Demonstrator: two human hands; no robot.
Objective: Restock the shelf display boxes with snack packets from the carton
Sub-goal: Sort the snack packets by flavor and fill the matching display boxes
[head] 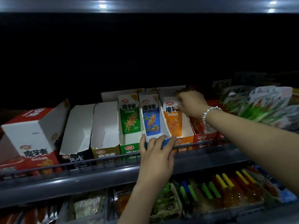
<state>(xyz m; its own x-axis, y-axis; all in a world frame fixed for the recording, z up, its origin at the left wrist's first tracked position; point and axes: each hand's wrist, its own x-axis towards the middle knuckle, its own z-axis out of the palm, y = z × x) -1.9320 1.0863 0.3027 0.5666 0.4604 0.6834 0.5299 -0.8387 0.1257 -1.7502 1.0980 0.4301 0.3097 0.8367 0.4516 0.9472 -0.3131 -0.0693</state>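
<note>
Restocking is judged partial: the blue display box (157, 139) is gripped by the left hand (156, 152), an orange packet (172, 117) is pinched by the right hand (191, 103), and the white-lined boxes (90, 125) further left appear unfilled.

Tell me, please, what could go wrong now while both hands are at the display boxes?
The right hand pinches the top of the orange packet, which leans in a half-empty box; it may topple forward. The left hand grips the blue box at its front lip, so a pull might slide it over the shelf rail.
</note>
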